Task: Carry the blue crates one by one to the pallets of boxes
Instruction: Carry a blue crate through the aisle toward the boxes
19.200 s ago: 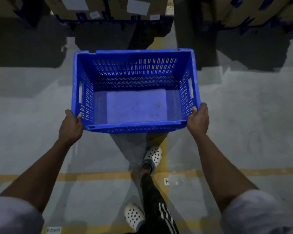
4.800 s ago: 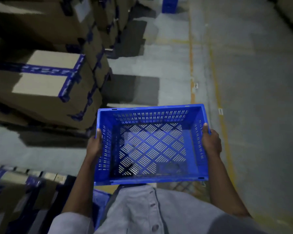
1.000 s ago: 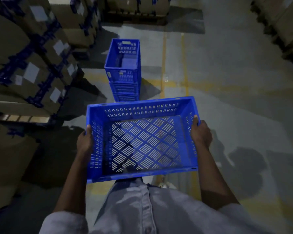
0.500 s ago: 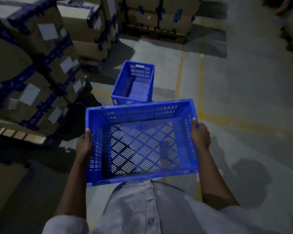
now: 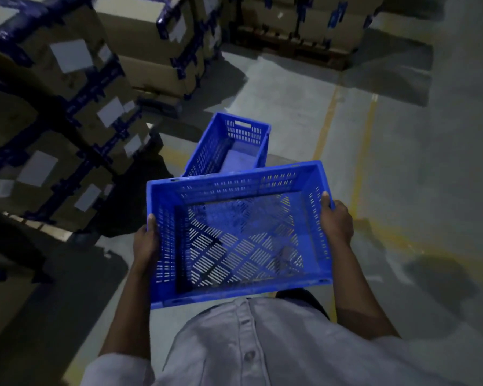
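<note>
The left hand (image 5: 146, 242) and right hand (image 5: 336, 222) each grip a short end wall of an empty blue slotted plastic crate (image 5: 234, 183), thumbs on the rim and fingers curled outside. It is held at waist height, open top up, with its long axis across the body. Just beyond it, a second blue crate (image 5: 236, 144) stands on the concrete floor (image 5: 418, 168) beside blue-taped cardboard boxes (image 5: 67, 107), its long axis pointing away.

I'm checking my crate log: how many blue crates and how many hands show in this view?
Blue crates: 2, the carried crate and the crate ahead, set down beyond it.
Hands: 2, the left hand and the right hand, each gripping a side of the carried crate.
Total: 4.
</note>
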`<state>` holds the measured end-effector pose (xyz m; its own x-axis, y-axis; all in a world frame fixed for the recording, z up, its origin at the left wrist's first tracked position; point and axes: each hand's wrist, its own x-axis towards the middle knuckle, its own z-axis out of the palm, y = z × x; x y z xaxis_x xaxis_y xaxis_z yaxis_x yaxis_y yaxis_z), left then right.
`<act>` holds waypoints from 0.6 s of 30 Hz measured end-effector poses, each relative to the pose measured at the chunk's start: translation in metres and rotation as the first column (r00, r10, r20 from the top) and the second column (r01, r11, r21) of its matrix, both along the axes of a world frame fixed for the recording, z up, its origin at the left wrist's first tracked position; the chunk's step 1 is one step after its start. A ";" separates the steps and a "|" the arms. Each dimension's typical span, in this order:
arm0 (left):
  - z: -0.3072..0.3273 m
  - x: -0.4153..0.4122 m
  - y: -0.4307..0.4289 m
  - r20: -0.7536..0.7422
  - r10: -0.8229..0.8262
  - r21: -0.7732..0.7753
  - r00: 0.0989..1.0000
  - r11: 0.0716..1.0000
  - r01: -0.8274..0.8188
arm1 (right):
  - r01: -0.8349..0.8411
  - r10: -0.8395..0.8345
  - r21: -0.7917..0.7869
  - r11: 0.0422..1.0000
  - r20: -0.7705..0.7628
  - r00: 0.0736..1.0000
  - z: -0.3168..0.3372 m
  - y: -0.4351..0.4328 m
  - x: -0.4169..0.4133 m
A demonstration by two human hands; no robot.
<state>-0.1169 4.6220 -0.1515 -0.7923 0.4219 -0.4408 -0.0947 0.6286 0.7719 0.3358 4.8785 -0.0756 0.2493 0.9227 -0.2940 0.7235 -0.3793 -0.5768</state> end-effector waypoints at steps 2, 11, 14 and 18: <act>-0.009 0.011 0.029 0.003 0.080 -0.015 0.997 0.997 -0.080 | -0.050 0.050 0.011 0.999 -0.004 0.999 0.001 0.053 -0.003; 0.050 0.089 0.147 -0.064 0.308 0.003 0.949 0.951 -0.308 | -0.317 0.312 0.080 0.945 0.068 0.948 0.036 0.271 -0.055; 0.052 0.080 0.177 -0.065 0.399 0.005 0.915 0.917 -0.400 | -0.374 0.371 0.094 0.923 0.043 0.928 0.038 0.321 -0.088; 0.028 0.065 0.199 -0.072 0.487 -0.019 0.870 0.872 -0.489 | -0.445 0.445 0.056 0.894 0.013 0.896 0.022 0.366 -0.129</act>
<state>-0.0518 4.8211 -0.1231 -0.9198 -0.0409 -0.3902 -0.3485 0.5417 0.7649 0.2069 5.2445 -0.0541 -0.1906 0.9522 -0.2386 0.8092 0.0148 -0.5873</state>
